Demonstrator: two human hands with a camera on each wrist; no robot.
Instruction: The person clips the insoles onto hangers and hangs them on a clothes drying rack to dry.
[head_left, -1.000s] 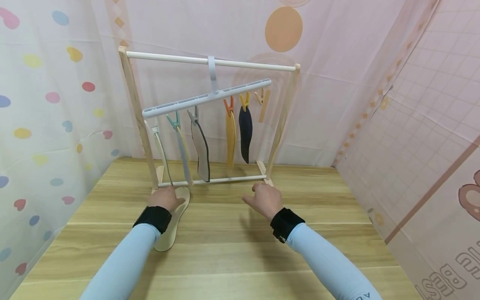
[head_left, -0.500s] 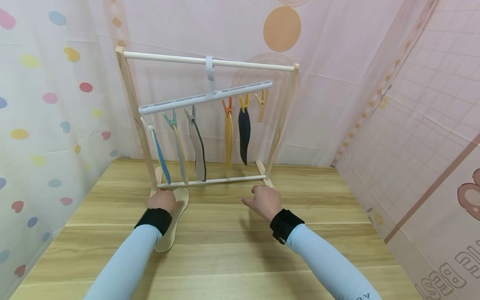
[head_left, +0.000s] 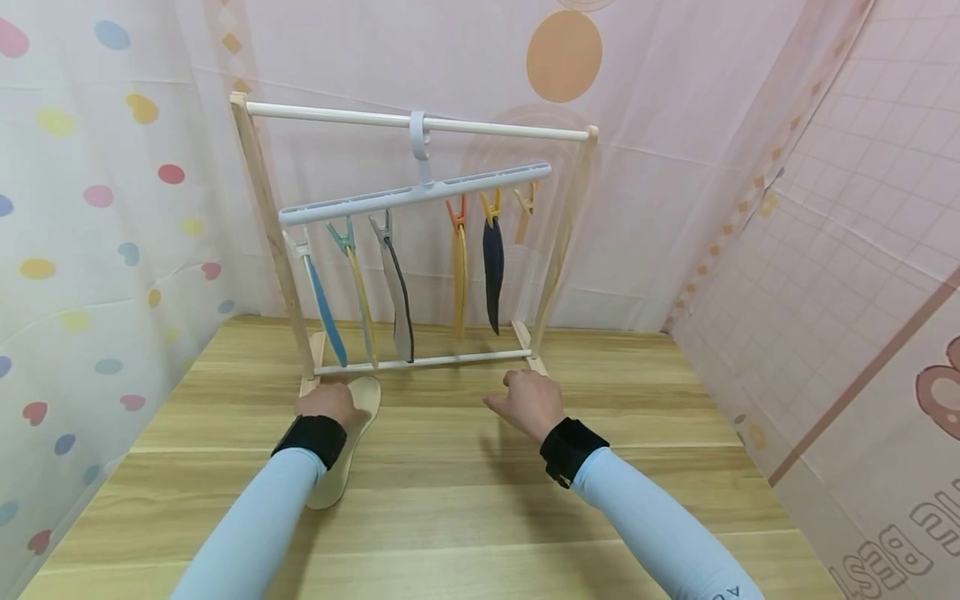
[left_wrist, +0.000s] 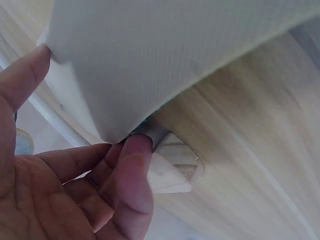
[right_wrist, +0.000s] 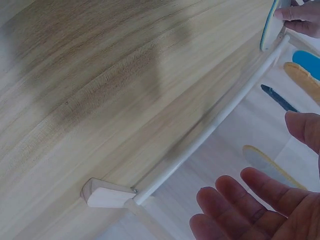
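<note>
My left hand (head_left: pixel 330 402) holds a cream insole (head_left: pixel 343 467) near the rack's left foot. In the left wrist view, the thumb and fingers grip the edge of this insole (left_wrist: pixel 160 55). A blue rim shows on it in the right wrist view. My right hand (head_left: pixel 528 404) hovers by the rack's right foot, fingers loosely extended and holding nothing. A pale hanger (head_left: pixel 420 193) hangs tilted above, lower at its left end. From its clips hang a blue insole (head_left: pixel 326 312), a yellow-edged insole (head_left: pixel 362 292), a grey insole (head_left: pixel 397 300), a mustard insole (head_left: pixel 459 283) and a navy insole (head_left: pixel 492 271).
A wooden rack with a white top bar (head_left: pixel 330 115) and a white lower bar (head_left: pixel 457 360) stands at the back of the wood-grain table (head_left: pixel 450 517). At the hanger's right end is a beige clip (head_left: pixel 527 200). Patterned curtains surround the table.
The hanger and its insoles have swung slightly, the right end going a little lower. The leftmost hanging insole has turned, so its blue side shows. Both hands stay nearly still.
</note>
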